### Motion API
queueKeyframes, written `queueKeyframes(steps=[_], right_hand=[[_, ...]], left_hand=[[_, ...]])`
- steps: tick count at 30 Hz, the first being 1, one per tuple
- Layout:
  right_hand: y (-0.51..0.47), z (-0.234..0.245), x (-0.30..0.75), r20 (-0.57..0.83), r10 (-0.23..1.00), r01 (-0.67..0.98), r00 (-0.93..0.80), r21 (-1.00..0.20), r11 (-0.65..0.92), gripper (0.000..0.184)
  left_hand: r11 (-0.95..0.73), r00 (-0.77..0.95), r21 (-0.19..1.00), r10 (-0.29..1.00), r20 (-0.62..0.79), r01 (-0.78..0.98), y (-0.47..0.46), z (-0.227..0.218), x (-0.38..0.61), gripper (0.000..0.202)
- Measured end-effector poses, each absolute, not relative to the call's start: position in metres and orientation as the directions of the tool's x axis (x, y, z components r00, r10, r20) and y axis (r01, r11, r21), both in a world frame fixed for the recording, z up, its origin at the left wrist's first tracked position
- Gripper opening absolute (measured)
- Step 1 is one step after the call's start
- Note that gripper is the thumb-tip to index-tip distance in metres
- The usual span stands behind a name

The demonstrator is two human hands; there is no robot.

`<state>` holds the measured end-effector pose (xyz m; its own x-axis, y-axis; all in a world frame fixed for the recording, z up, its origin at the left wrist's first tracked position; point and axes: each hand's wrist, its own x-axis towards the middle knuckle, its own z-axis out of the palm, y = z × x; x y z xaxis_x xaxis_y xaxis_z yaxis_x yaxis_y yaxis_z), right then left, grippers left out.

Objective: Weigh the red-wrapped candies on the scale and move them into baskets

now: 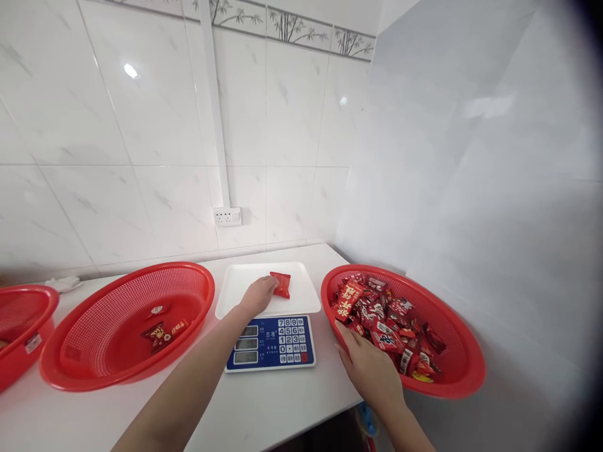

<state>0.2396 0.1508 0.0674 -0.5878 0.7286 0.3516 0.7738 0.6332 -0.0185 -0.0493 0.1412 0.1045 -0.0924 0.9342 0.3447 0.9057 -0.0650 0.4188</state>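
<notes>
My left hand [259,295] is over the white weighing tray of the scale [245,282], its fingers closed on the edge of a small red snack packet [282,285]. The packet is at the tray's right half; whether it rests on the tray is hard to tell. Below the tray is the scale's blue keypad panel [271,342], with small displays on its left, partly behind my left wrist. My right hand [372,367] lies at the near left rim of the right red basket [459,383], fingers stretched out and holding nothing visible. Many red and brown wrapped packets [386,320] fill that basket.
Left of the scale stands another red basket [127,376] with a few wrapped packets [162,336] inside. A third red basket [28,333] is cut off at the left edge. Behind the white table [221,414] is a tiled wall with a socket [227,216]; a grey wall borders the right.
</notes>
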Motion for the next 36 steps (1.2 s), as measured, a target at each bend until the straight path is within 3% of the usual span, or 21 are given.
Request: queueKeyframes(steps=[5,8,14,23,25,28,30,32,36], right_hand=[[0.15,0.069,0.239,0.345,0.733,0.775,-0.586,-0.024,0.631,0.043],[0.15,0.069,0.239,0.362,0.729,0.775,-0.581,-0.028,0.631,0.043],[0.15,0.07,0.239,0.357,0.723,0.774,-0.592,0.001,0.633,0.043],[0.151,0.067,0.24,0.369,0.716,0.774,-0.592,0.014,0.633,0.042],[0.151,0.066,0.24,0.368,0.718,0.779,-0.591,0.03,0.626,0.042],[0.151,0.065,0.241,0.372,0.722,0.785,-0.583,0.031,0.618,0.042],[0.151,0.064,0.241,0.387,0.721,0.786,-0.575,0.016,0.618,0.041],[0.151,0.064,0.241,0.395,0.726,0.791,-0.563,0.004,0.612,0.04],[0.149,0.071,0.237,0.373,0.749,0.803,-0.547,-0.019,0.596,0.04]], left_hand=[[-0.13,0.0,0.408,0.953,0.304,0.904,0.142,0.104,-0.044,0.047],[-0.11,-0.029,0.417,0.949,0.314,0.902,0.15,0.101,-0.045,0.042],[-0.002,-0.224,0.507,0.895,0.385,0.862,0.151,0.108,-0.046,0.032],[0.197,-0.587,0.648,0.662,0.466,0.736,0.052,0.137,-0.074,0.036],[0.296,-0.657,0.614,0.548,0.518,0.732,0.022,0.141,-0.085,0.036],[0.461,-0.63,0.444,0.421,0.653,0.768,-0.015,0.14,-0.093,0.038],[0.487,-0.569,0.351,0.431,0.7,0.8,-0.032,0.127,-0.087,0.041],[0.411,-0.501,0.318,0.488,0.714,0.854,-0.043,0.103,-0.074,0.04],[0.232,-0.405,0.349,0.703,0.585,0.908,-0.054,0.035,-0.05,0.033]])
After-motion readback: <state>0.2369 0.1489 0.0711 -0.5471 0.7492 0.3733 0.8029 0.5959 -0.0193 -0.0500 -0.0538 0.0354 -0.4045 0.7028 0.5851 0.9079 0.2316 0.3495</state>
